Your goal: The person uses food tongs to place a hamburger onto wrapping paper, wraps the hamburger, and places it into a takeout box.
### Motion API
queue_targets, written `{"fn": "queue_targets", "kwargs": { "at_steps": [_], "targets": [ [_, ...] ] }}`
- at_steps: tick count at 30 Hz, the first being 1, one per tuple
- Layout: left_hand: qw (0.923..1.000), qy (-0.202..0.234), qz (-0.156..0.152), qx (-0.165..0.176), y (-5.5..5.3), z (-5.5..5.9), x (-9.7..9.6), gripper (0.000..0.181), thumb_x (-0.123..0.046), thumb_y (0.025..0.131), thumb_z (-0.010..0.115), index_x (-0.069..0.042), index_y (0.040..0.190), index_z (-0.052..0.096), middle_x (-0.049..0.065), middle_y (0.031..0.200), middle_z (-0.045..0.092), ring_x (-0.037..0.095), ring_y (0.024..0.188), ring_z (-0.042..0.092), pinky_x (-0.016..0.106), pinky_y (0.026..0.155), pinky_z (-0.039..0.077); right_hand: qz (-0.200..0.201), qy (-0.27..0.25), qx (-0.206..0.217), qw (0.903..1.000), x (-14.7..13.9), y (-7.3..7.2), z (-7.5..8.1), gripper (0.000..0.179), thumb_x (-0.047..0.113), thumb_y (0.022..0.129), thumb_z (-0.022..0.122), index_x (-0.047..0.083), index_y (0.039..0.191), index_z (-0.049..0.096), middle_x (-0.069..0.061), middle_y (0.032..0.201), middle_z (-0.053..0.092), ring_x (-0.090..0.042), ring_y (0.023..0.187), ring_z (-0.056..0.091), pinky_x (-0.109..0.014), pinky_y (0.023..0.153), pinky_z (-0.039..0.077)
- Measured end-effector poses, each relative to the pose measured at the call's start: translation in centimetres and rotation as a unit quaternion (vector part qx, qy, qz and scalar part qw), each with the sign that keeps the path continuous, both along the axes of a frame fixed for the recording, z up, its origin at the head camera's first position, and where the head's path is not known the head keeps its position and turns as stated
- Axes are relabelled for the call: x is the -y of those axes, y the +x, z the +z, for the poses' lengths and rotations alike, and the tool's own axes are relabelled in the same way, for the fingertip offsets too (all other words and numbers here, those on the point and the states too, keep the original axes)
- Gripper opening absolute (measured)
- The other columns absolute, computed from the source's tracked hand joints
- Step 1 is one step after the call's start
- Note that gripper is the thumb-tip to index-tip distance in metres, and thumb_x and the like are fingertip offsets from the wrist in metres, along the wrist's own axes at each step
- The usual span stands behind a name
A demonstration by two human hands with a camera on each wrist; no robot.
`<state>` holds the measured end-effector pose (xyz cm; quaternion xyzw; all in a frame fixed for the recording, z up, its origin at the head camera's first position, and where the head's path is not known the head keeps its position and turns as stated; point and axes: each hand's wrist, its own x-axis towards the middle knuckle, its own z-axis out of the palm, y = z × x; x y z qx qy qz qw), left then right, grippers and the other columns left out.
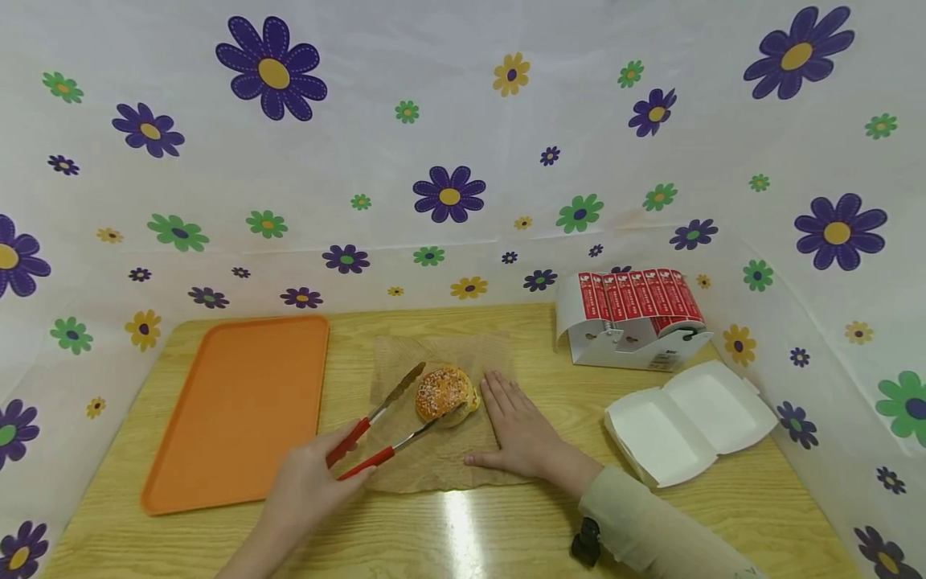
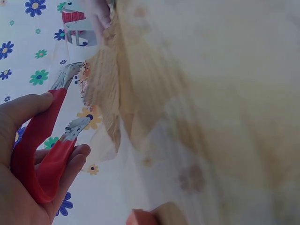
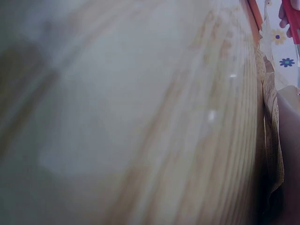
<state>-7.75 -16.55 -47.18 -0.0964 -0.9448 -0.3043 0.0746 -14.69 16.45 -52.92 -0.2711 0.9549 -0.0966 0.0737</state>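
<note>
A sesame-topped burger (image 1: 440, 392) sits on a sheet of brown paper (image 1: 405, 350) in the middle of the wooden table. My left hand (image 1: 307, 486) grips tongs (image 1: 367, 465) by their red handles; the left wrist view shows the handles between thumb and fingers. The tongs' metal arms are spread. One tip lies at the burger's far left side, while the other overlaps its near edge. To the right of the burger, my right hand (image 1: 522, 434) rests flat on the paper, fingers straight and thumb out to the side.
On the left lies an orange tray (image 1: 246, 410). An opened white takeaway box (image 1: 716, 406) stands at the right. Behind it is a white holder (image 1: 615, 354) with several red packets (image 1: 640, 296). A flower-print sheet (image 1: 463, 112) encloses the table at the back and sides.
</note>
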Motion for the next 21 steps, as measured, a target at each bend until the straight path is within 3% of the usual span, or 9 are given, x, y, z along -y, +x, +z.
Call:
{"fn": "queue_targets", "kwargs": {
  "at_steps": [3,9,15,21],
  "targets": [
    [0.9997,0.009,-0.003,-0.024,-0.3,0.2,0.2,0.057,-0.017,0.074,0.097,-0.005,0.125,0.078,0.007,0.100,0.083,0.022,0.081,0.075,0.028,0.065,0.058,-0.002,0.001,0.004,1.0000,0.0,0.0,0.1,0.125,0.081,0.091,0.058,-0.002,0.168,0.008,-0.021,0.178,-0.001,-0.036,0.167,0.002,-0.050,0.137,0.011],
    [0.9989,0.018,0.006,-0.043,-1.0,0.8,1.2,0.056,-0.015,0.073,0.098,-0.001,0.123,0.078,0.010,0.091,0.082,0.019,0.068,0.068,0.021,0.055,0.048,-0.001,0.005,0.007,1.0000,0.1,0.0,0.3,0.125,0.082,0.091,0.058,-0.003,0.168,0.008,-0.021,0.178,0.000,-0.036,0.167,0.002,-0.050,0.137,0.011],
    [0.9984,0.029,0.042,-0.025,-1.9,1.5,2.7,0.060,-0.016,0.076,0.097,0.003,0.128,0.074,0.016,0.096,0.082,0.022,0.071,0.067,0.022,0.056,0.048,-0.003,0.003,0.012,0.9999,0.1,0.0,0.3,0.124,0.081,0.091,0.058,-0.003,0.168,0.008,-0.021,0.179,-0.001,-0.037,0.167,0.002,-0.050,0.137,0.011],
    [0.9949,0.018,0.071,-0.069,-2.9,1.1,4.5,0.064,-0.018,0.071,0.099,0.004,0.126,0.075,0.024,0.099,0.081,0.027,0.070,0.068,0.024,0.054,0.046,-0.005,0.008,0.015,0.9998,0.1,0.0,0.4,0.124,0.081,0.091,0.058,-0.002,0.169,0.008,-0.021,0.179,-0.001,-0.036,0.167,0.002,-0.050,0.137,0.012]
  ]
}}
